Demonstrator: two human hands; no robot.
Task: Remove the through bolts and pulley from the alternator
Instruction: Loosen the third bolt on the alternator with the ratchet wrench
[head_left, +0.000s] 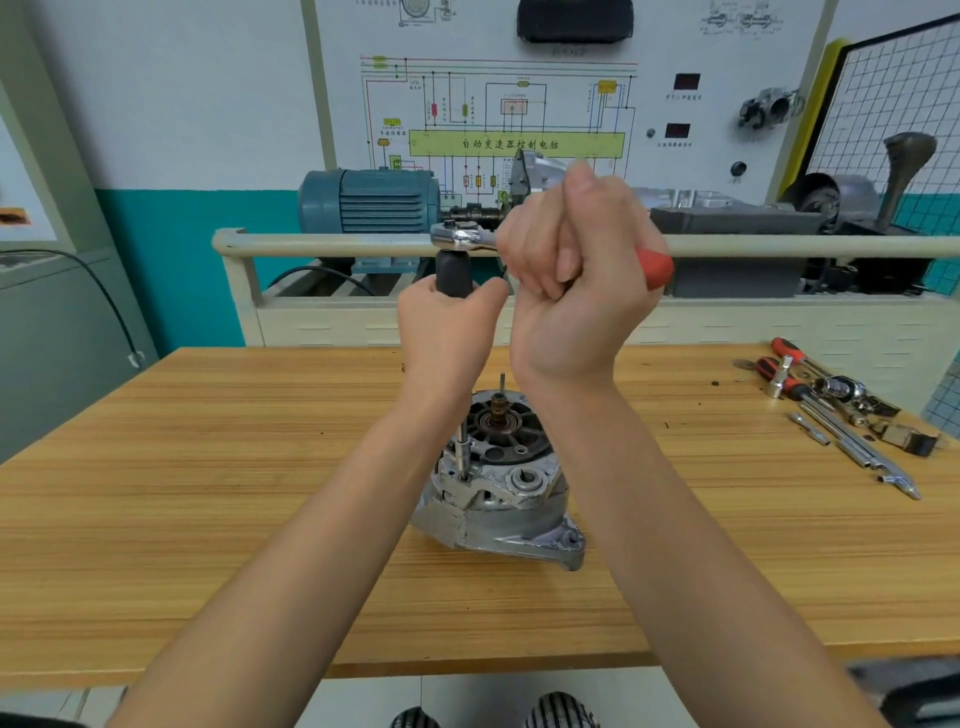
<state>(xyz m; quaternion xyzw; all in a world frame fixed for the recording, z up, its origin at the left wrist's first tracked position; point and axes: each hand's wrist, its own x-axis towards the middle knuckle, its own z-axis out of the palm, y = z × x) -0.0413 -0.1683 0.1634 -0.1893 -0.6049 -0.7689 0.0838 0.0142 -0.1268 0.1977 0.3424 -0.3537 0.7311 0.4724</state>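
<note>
On the wooden table (208, 519), a scuffed silver alternator (498, 488) stands upright.

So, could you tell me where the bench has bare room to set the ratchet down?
The wooden bench is bare left of the alternator, and along the near edge under both forearms. The far right corner is crowded with loose sockets and extensions.

Silver-grey alternator (498, 488) on a striped tan wooden table (208, 519); red-handled ratchet (655, 267), teal motor (371, 200).
</note>
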